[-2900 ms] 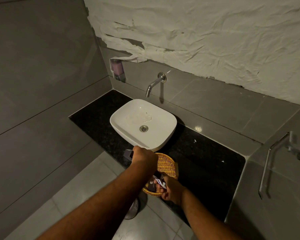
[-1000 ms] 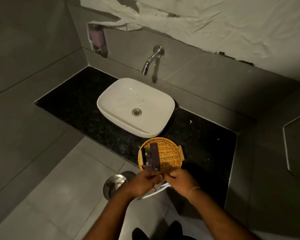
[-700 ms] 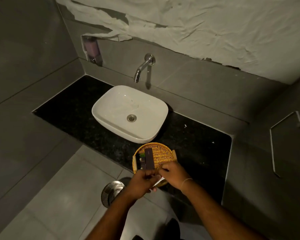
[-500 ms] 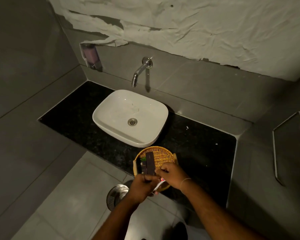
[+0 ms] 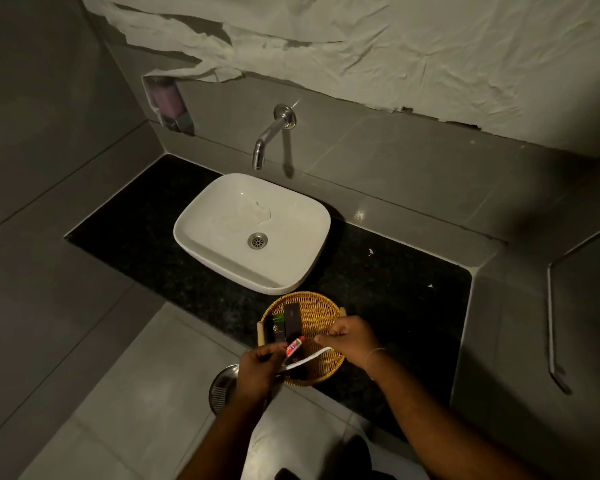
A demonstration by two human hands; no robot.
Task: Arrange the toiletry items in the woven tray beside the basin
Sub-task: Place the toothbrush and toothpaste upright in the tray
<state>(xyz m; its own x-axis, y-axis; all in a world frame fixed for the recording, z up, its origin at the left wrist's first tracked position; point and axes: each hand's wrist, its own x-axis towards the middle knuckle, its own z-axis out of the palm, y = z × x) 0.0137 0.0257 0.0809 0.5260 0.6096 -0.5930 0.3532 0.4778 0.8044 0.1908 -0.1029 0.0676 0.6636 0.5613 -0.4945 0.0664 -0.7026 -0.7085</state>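
We note a round woven tray (image 5: 317, 308) holding dark boxes (image 5: 287, 325); left hand (image 5: 257, 370) grips a red-white tube (image 5: 294, 347) and white toothbrush (image 5: 309, 359); right hand (image 5: 352, 339) pinches the toothbrush's end

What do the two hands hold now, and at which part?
The left hand holds a small toothpaste tube by its lower end. The right hand pinches one end of a white toothbrush above the woven tray.

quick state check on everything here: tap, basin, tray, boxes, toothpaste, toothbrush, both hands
tap: off
basin: empty
woven tray: partly filled
dark boxes: lying flat in tray
toothpaste tube: capped, held over tray
toothbrush: held over tray
left hand: gripping tube
right hand: pinching toothbrush
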